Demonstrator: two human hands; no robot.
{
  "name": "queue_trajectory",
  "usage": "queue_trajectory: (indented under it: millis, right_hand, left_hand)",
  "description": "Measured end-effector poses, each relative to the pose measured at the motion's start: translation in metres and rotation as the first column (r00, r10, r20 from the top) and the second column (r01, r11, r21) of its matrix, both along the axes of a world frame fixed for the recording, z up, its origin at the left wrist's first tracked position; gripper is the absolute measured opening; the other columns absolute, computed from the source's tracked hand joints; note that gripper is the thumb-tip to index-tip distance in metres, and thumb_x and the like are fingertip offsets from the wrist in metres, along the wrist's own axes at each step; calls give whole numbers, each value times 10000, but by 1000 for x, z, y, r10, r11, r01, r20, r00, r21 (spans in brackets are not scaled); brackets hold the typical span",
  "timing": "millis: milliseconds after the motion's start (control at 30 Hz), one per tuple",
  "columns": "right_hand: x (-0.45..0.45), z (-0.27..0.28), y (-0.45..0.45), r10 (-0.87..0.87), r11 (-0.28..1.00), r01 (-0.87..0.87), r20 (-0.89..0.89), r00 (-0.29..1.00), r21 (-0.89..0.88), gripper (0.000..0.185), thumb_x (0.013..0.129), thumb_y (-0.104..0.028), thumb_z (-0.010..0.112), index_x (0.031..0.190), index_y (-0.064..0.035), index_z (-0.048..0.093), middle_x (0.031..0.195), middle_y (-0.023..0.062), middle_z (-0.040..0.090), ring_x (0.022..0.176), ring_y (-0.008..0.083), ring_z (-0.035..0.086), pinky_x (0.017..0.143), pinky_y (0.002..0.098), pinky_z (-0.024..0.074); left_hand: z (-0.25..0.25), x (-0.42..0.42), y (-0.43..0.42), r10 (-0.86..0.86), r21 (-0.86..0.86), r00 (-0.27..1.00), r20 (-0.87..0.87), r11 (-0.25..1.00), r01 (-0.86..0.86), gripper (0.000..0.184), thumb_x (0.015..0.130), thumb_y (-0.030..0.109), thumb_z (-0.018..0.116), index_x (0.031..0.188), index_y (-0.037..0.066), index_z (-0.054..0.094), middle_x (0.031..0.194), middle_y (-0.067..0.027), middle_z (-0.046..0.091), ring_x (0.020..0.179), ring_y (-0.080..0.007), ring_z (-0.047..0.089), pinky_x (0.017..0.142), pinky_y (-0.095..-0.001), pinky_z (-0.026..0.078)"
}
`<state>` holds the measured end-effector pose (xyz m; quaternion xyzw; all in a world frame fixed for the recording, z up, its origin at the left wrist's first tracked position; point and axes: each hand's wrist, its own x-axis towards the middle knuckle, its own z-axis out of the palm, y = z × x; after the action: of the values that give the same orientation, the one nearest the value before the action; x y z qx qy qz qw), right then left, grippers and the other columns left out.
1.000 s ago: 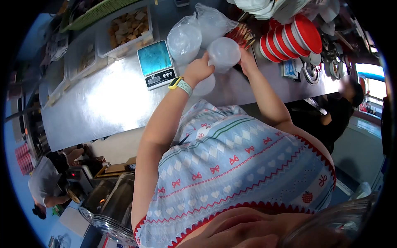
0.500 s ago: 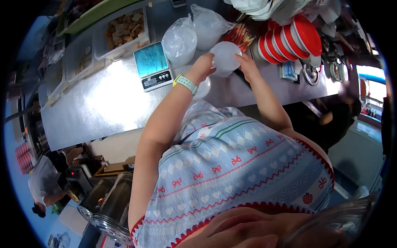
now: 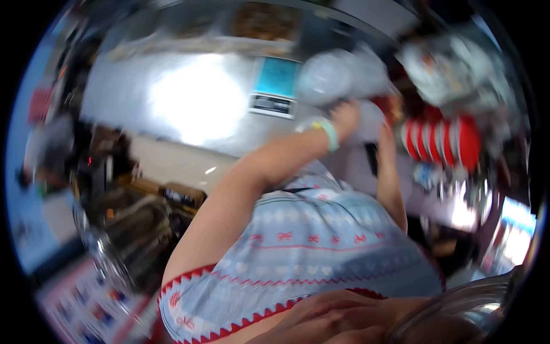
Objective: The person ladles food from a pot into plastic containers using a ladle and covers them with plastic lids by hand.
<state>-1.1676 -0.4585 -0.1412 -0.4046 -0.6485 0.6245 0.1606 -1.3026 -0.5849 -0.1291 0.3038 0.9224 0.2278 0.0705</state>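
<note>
Between my two hands is a round translucent plastic container (image 3: pixel 369 121), blurred by motion. My left hand (image 3: pixel 346 119), with a pale green and yellow watch (image 3: pixel 329 133) on its wrist, grips the container's left side. On its right side my right hand (image 3: pixel 388 142) holds the rim, its fingers smeared. Just behind the container lie clear plastic bags (image 3: pixel 326 77) of round translucent pieces. A scale (image 3: pixel 272 105) with a blue top stands to the left on the metal counter (image 3: pixel 129 97).
Red and white round stacked items (image 3: pixel 441 140) lie at the right, below a pile of white bags (image 3: pixel 452 69). Tubs of food (image 3: pixel 265 22) line the counter's back. A person (image 3: pixel 48 149) is at the far left; metal pots (image 3: pixel 134 235) stand at lower left.
The view has swung and blurred, shifting the counter and its objects rightward and rotating them. Both hands still hold the container.
</note>
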Motion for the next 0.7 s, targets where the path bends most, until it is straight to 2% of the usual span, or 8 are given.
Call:
queue_trajectory:
  millis: [100, 167, 200, 233, 267, 500, 567, 700]
  right_hand:
    - [-2, -3, 14, 101, 989, -109, -83, 991, -95, 449, 949, -309, 547, 1270, 6, 557, 1218, 120, 613, 1110, 229, 578, 987, 383, 429]
    - [1, -4, 25, 108, 992, -114, -93, 990, -57, 399, 947, -258, 549, 1241, 11, 562, 1178, 142, 629, 1050, 239, 618, 915, 372, 481]
    - [-7, 5, 27, 99, 980, -103, -31, 995, -171, 406, 946, -244, 541, 1257, 16, 546, 1182, 145, 628, 1062, 245, 619, 921, 369, 480]
    - [-6, 3, 28, 83, 984, -95, -86, 993, -152, 402, 945, -262, 532, 1241, 9, 547, 1147, 122, 640, 1007, 220, 635, 837, 326, 502]
    - [0, -16, 54, 60, 988, -67, -50, 997, -136, 423, 942, -271, 537, 1249, 20, 542, 1189, 138, 619, 1065, 238, 613, 911, 363, 478]
    - [-17, 10, 37, 108, 978, -106, 2, 994, -180, 462, 942, -251, 522, 1311, 25, 484, 1248, 162, 581, 1104, 256, 597, 924, 357, 472]
    - [-16, 15, 36, 244, 969, -246, 43, 969, 28, 453, 941, -218, 527, 1316, 30, 475, 1253, 174, 576, 1097, 262, 596, 918, 362, 473]
    - [-15, 23, 24, 173, 960, -188, 90, 981, 205, 446, 941, -190, 546, 1317, 36, 471, 1255, 182, 573, 1086, 269, 595, 919, 370, 471]
  left_hand:
    - [12, 16, 13, -104, 33, 993, -48, 994, 106, 278, 855, 183, 532, 1060, 39, 654, 942, -196, 663, 847, -335, 648, 671, -464, 534]
    - [16, 15, 23, -168, 138, 975, 145, 979, 148, 295, 861, 202, 530, 1083, 43, 642, 978, -194, 646, 883, -335, 631, 695, -470, 524]
    - [14, 11, 23, -175, 168, 963, 204, 976, 142, 304, 864, 212, 529, 1095, 46, 635, 995, -193, 638, 900, -335, 622, 707, -473, 520]
    - [13, 11, 23, -183, 190, 953, 243, 972, 138, 313, 867, 221, 528, 1106, 48, 629, 1013, -193, 630, 918, -335, 613, 719, -476, 515]
    - [16, 10, 25, -191, 204, 944, 271, 969, 137, 322, 870, 231, 527, 1118, 50, 623, 1031, -192, 622, 935, -336, 604, 731, -479, 511]
    - [16, 5, 24, -214, 282, 905, 367, 953, 111, 392, 890, 299, 520, 1198, 65, 580, 1155, -186, 566, 1059, -336, 543, 816, -502, 478]
    - [15, 5, 22, -223, 300, 897, 382, 948, 107, 413, 895, 318, 518, 1221, 69, 568, 1190, -184, 549, 1094, -336, 526, 840, -508, 469]
    - [12, 8, 17, -249, 346, 871, 423, 933, 98, 457, 907, 357, 514, 1267, 77, 543, 1261, -181, 517, 1165, -336, 491, 889, -521, 451]
